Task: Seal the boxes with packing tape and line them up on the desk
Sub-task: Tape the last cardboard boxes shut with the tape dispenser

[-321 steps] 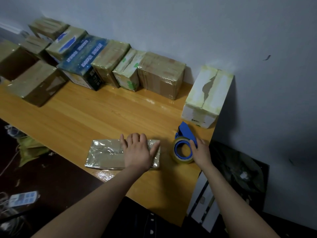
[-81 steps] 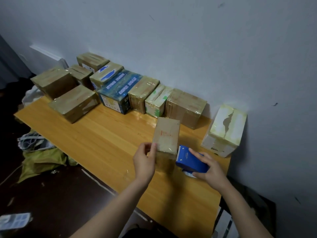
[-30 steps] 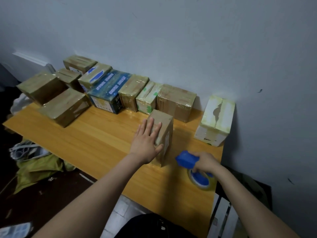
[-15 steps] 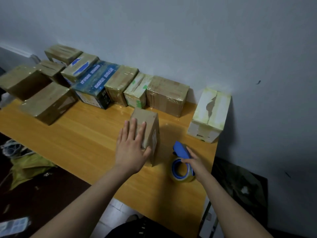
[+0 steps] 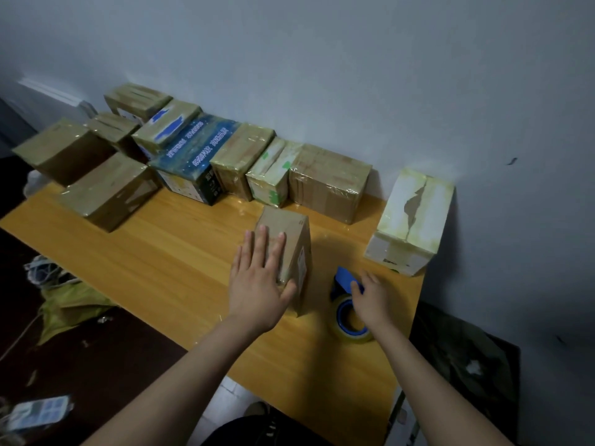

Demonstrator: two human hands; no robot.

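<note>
A narrow brown taped box [image 5: 294, 239] stands on its long edge in the middle of the wooden desk [image 5: 154, 262]. My left hand [image 5: 259, 281] lies flat against its left face, fingers straight and thumb at the near corner. To its right a blue tape dispenser [image 5: 349, 309] with a clear tape roll lies on the desk. My right hand [image 5: 372, 299] rests on top of the dispenser with loosely bent fingers. A row of several taped boxes [image 5: 328, 185] runs along the wall.
A white taped box [image 5: 410, 220] with a torn top stands at the desk's back right corner. More brown boxes [image 5: 109, 189] sit at the back left. Yellow-green cloth and cords [image 5: 64, 304] lie on the dark floor to the left. A dark bag [image 5: 463, 358] lies right of the desk.
The narrow box went from being held up and taped to standing on the desk under my flat left hand. My right hand set the dispenser down; in the last half second little moved.
</note>
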